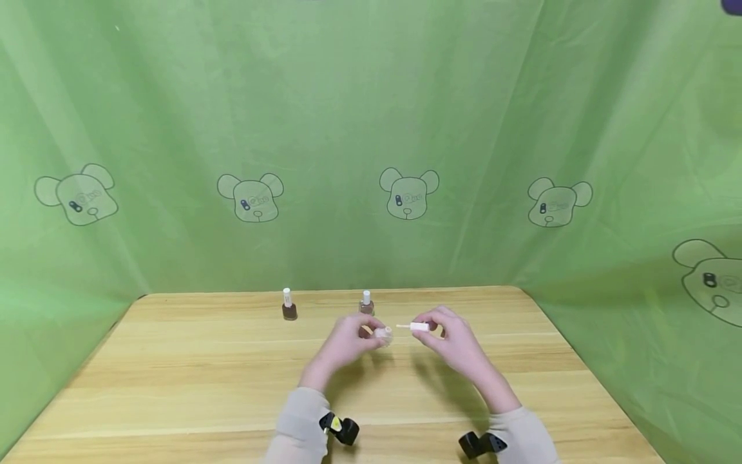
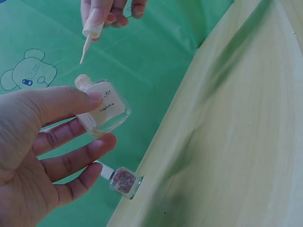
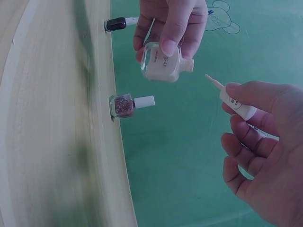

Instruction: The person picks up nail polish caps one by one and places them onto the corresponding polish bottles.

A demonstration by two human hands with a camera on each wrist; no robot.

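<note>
My left hand (image 1: 350, 336) pinches a clear glass nail polish bottle (image 2: 105, 106) holding pale polish, its neck uncapped. In my right hand (image 1: 455, 338) is the white cap (image 3: 238, 103), pinched between thumb and forefinger. The brush (image 3: 214, 81) on that cap points toward the bottle's neck, a short gap apart from it. Both hands are raised over the table. Just behind the left hand stands a capped bottle of glittery reddish polish (image 3: 124, 105), partly hidden in the head view. A dark polish bottle (image 1: 289, 308) with a white cap stands upright farther left.
A light wooden table (image 1: 191, 380) lies under the hands. Green curtains (image 1: 330, 116) printed with bear heads hang behind it and along its sides. Black wrist cameras (image 1: 342, 428) are strapped over the light sleeves.
</note>
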